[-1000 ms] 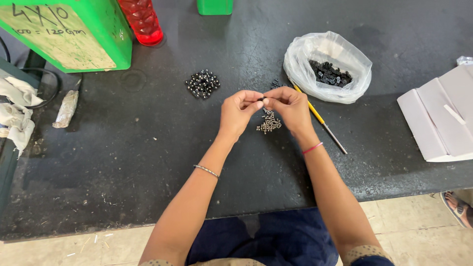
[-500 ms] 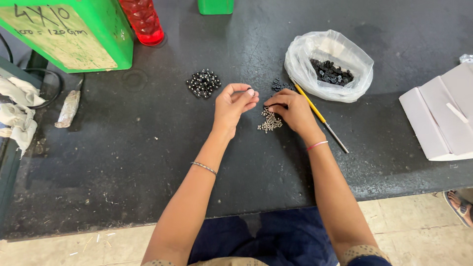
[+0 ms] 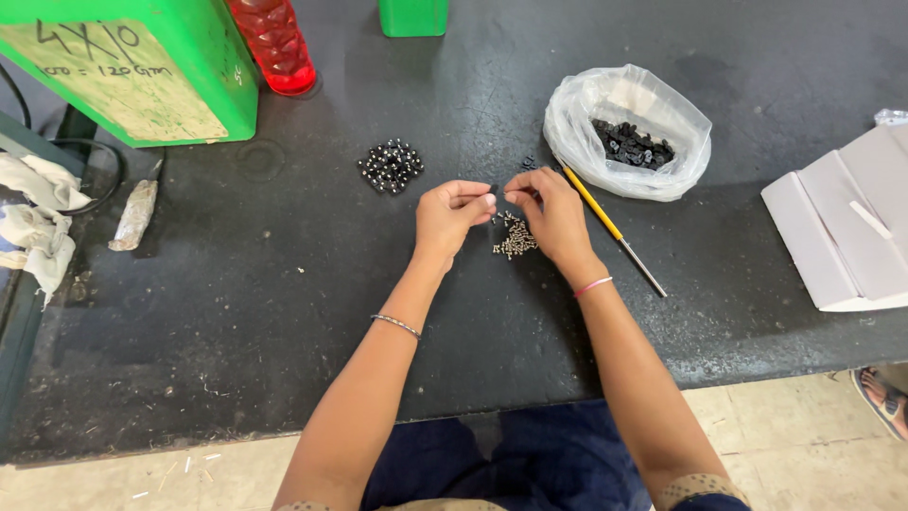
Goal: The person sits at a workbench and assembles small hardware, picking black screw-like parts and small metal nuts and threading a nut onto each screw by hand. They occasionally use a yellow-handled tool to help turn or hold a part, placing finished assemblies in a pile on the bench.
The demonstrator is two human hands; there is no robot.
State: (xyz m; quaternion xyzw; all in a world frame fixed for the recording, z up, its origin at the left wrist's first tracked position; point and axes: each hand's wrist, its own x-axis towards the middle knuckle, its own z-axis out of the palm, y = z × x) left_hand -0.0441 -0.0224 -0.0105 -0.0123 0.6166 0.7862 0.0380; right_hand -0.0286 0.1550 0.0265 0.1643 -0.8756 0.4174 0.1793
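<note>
Head view, looking down on a dark worktable [image 3: 284, 312]. Left hand [image 3: 450, 216] and right hand [image 3: 551, 213] meet above the table, fingertips facing each other. The left thumb and forefinger are pressed together in a pinch; a small dark part seems to sit at their tips, though it is too small to tell for certain. The right thumb and forefinger are likewise pinched on something tiny and pale, whose kind cannot be told. A thin bangle circles the left wrist and a pink band the right wrist.

Just below and between the hands lies a small heap of silvery screws [image 3: 515, 238], resting on the table and touching neither hand. Near the left hand, farther back, sits a cluster of shiny dark round parts [image 3: 391, 167]. Behind the right hand stands an open clear plastic bag [image 3: 605, 104] holding black parts. A yellow-handled tool [image 3: 613, 229] lies slantwise just beside the right hand. Farther off are a green box [image 3: 189, 57], a red bottle [image 3: 274, 43], white cardboard [image 3: 842, 227] and crumpled cloth [image 3: 38, 227].
</note>
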